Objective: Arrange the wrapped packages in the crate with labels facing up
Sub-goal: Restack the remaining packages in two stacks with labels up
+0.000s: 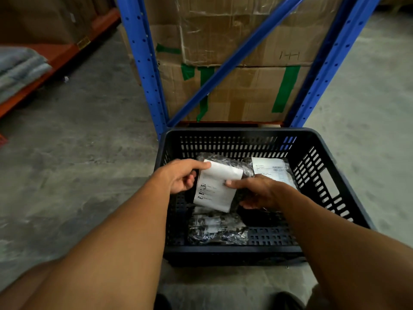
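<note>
Concrete warehouse floor, black crate [225, 133] before blue racking [143, 63].

Over the crate's middle both hands hold one wrapped package [215, 189], label up: left hand [182, 175] pinching its top edge, right hand [257, 193] closed on its right side. Best lowered flat into the bare patch, label kept uppermost. I count three packages: this one, one labelled [271, 170] at the far right, one clear-wrapped [215, 229] nearest.

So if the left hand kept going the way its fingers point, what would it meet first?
The left hand points rightward across the crate, its fingers already on the white label. Carrying on, it would likely meet the right hand pinching that label's other side, though depth is unclear.
</note>
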A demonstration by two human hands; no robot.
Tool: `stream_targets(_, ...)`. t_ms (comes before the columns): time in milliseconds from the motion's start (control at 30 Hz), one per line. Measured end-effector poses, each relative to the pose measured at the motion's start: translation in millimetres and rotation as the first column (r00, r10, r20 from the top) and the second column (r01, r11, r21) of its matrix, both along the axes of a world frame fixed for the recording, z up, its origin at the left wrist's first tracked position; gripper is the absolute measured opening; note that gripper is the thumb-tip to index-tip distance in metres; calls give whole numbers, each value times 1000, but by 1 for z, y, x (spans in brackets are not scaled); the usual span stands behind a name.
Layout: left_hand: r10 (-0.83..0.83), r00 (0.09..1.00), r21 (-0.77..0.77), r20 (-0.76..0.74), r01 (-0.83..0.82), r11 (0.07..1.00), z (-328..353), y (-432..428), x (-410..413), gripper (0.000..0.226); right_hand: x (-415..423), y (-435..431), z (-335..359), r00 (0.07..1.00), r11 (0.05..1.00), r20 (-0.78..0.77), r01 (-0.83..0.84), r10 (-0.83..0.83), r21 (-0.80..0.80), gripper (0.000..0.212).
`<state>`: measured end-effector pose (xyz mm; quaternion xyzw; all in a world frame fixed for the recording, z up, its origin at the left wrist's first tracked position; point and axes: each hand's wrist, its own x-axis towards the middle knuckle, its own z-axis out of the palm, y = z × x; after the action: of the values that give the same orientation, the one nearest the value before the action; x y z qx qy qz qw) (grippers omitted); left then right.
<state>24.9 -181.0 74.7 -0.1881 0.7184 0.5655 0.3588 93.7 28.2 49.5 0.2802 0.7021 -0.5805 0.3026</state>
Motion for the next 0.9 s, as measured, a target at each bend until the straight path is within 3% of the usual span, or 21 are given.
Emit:
stream_targets(133,-10,986,-203,-169,-25,979,-10,5,-10,103,-7,2,-4,976,974,-138,186,-168,129,80)
stream_targets(233,25,994,-56,-109,-32,998,-36,9,-19,115,-17,-2,-2,971,961,-171,200,-168,191,100)
stream_targets(367,47,993,27,-111,-44,999,-63,9,-27,106,-29,-12,-2,958,960,-218,223,-184,170,102)
stream_targets(467,144,963,53,-227,-136,989,-40,18,-13,79,-37,-24,-8,940,958,-243,269,-238,100,96)
stream_targets(600,211,947,93,-241,-194,977,-56,24,-11,56,-47,-34,-22,914,955,-280,293,-293,-41,52)
stream_targets(667,246,947,76,-206,-236,969,-65,25,-10,54,-51,-35,-33,929,957,-239,289,-283,-14,43)
stream_targets(900,301,941,-72,-151,-314,947,-112,27,-19,53,-64,-46,-88,941,942,-166,316,-295,118,43)
